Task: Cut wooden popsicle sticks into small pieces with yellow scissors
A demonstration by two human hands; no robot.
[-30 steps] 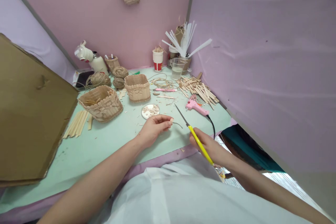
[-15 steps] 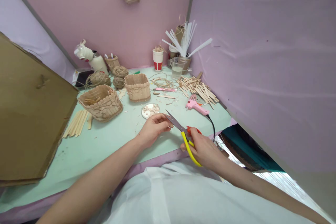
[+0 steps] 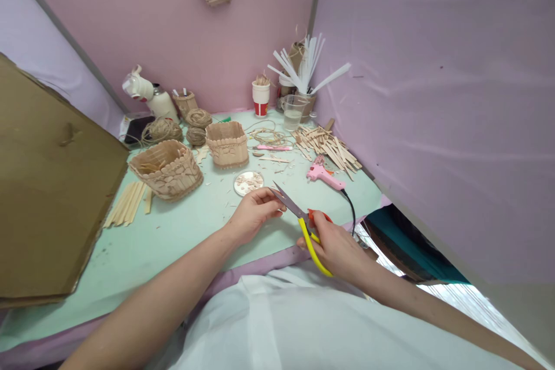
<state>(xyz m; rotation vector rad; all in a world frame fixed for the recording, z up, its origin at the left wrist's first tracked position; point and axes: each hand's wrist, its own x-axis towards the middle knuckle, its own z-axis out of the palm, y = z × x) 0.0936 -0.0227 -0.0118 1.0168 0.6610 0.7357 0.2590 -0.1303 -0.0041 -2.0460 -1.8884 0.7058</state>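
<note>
My right hand [image 3: 336, 243] is closed round the handles of a pair of scissors [image 3: 295, 206], one yellow and one red-orange. Their blades point up and left, slightly parted, across the fingertips of my left hand [image 3: 254, 215]. Those left fingers are pinched together, and whatever sits between them is too small or hidden to name. Just beyond the left hand lies a round white dish [image 3: 248, 183] holding small wood-coloured bits. A pink glue gun [image 3: 324, 176] rests on the table past the right hand, its black cord running off the edge.
Two stick-built baskets [image 3: 167, 170] stand to the left, beside a row of flat sticks [image 3: 126, 203]. A heap of sticks [image 3: 332, 147] lies right of centre. At the back are twine balls [image 3: 162, 130], a paper cup [image 3: 261, 98] and a clear water cup [image 3: 292, 113]. Cardboard [image 3: 52, 185] leans at left.
Almost nothing differs. The scissors' blades and my right hand have shifted very slightly; my left hand stays in the same place.
</note>
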